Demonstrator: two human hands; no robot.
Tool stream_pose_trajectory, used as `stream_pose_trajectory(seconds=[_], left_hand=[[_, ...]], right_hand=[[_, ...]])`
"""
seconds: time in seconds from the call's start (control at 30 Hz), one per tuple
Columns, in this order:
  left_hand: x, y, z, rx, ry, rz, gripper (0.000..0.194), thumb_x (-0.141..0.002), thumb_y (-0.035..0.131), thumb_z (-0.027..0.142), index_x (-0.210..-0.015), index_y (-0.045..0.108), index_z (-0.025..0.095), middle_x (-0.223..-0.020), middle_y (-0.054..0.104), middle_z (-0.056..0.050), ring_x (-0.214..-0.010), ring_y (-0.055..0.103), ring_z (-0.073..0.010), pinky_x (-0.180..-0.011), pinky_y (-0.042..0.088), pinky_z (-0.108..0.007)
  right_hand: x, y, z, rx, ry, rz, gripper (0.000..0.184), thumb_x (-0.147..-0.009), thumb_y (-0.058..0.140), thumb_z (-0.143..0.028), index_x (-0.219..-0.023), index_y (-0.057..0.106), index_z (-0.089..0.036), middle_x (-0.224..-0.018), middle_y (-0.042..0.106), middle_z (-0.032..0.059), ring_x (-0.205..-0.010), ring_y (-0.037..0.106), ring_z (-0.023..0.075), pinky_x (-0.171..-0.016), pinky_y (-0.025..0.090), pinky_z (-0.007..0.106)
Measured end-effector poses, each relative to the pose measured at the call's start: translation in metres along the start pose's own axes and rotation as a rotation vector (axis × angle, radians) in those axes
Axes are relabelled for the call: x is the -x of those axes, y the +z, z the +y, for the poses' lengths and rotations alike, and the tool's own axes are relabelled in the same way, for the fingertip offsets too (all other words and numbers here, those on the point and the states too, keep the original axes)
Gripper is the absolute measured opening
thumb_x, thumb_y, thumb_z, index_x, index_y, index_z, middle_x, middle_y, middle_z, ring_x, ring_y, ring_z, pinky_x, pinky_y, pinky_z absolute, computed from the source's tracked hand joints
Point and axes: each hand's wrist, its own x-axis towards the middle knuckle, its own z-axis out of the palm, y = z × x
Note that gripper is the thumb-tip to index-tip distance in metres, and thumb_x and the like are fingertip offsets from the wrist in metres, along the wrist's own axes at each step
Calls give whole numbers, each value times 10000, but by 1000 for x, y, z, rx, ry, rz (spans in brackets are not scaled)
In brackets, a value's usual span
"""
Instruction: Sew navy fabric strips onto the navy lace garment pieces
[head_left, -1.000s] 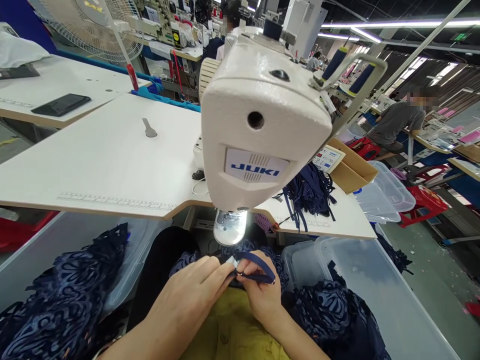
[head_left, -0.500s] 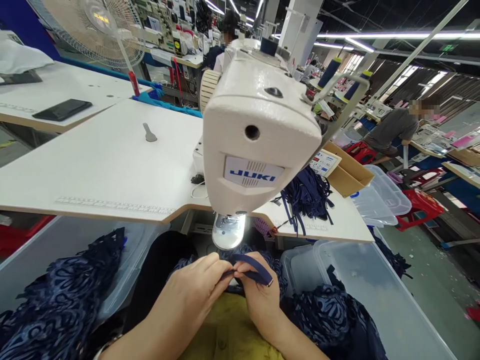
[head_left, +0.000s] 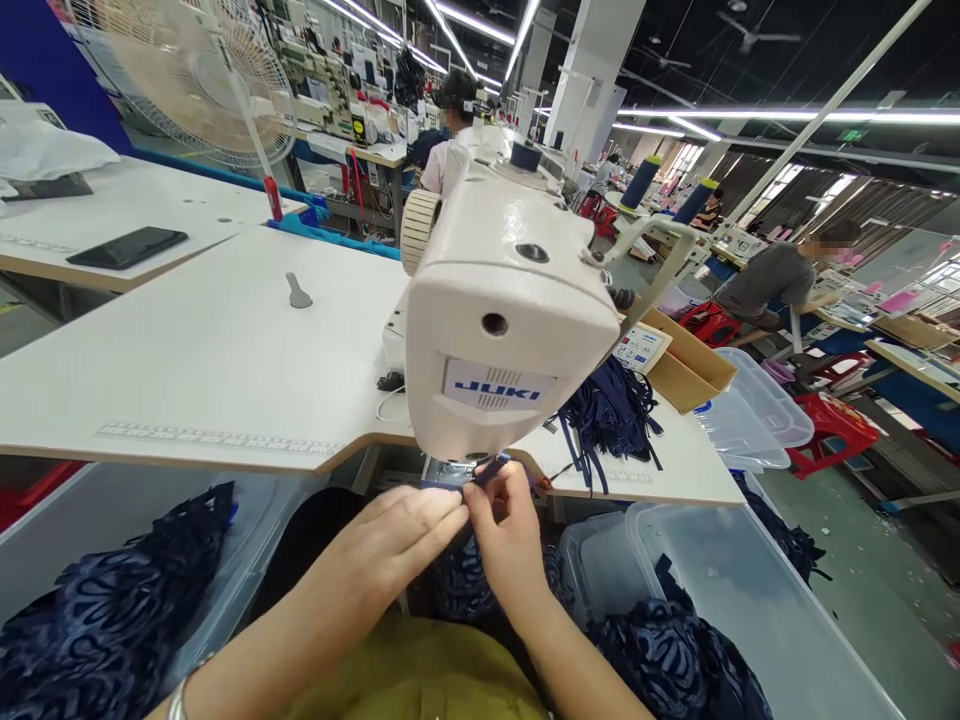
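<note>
A white sewing machine fills the centre, its needle area partly behind my hands. My right hand pinches a navy strap just below the machine head, with one end sticking up past the fingers. My left hand is closed beside it, fingers pressed together on the navy strip at the machine's bed; its fingertips are partly hidden. Dark blue lace fabric hangs below both hands over my lap.
Loose navy straps lie in a heap right of the machine, near a cardboard box. Clear plastic bins with lace pieces flank me. On the white table lies a grey metal piece; a phone rests farther left.
Both hands have moved up and forward from my lap to the machine's needle area, bringing the strap along. Its loop above my right hand no longer shows. The view has tilted up slightly.
</note>
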Motion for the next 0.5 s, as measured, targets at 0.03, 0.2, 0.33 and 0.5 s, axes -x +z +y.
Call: stream_pose_trajectory(seconds=[0.03, 0.2, 0.33, 0.5], left_hand=[[2, 2, 2, -14, 20, -11, 492, -921, 350, 72, -1389, 400, 215, -1292, 604, -24, -1207, 518, -120, -1055, 323, -264], [4, 6, 12, -96, -21, -46, 527, -867, 427, 59, -1370, 428, 217, -1309, 598, -29, -1229, 514, -146, -1043, 261, -326], [0, 7, 12, -56, -63, -51, 486, -893, 436, 117, -1359, 433, 256, -1278, 620, -19, -1212, 532, -145, -998, 315, -309], [0, 7, 3, -24, -48, -78, 412, -908, 447, 145, -1290, 498, 292, -1261, 632, 1, -1175, 565, -138, -986, 323, -301]], right_hand=[[0, 0, 0, -35, 21, -13, 118, -853, 576, -308, -914, 551, -210, -771, 536, -13, -692, 482, 143, -669, 426, 262], [2, -1, 1, -52, 64, -3, 240, -848, 572, -307, -1067, 560, -208, -798, 574, -4, -660, 483, 138, -666, 443, 273], [4, -8, 5, 132, 75, 9, 595, -850, 587, -351, -1401, 397, -231, -751, 590, -11, -635, 507, 158, -649, 457, 289], [-2, -23, 9, 17, 77, -71, 605, -911, 499, -425, -1448, 306, -227, -1039, 616, 67, -632, 527, 137, -655, 480, 285]])
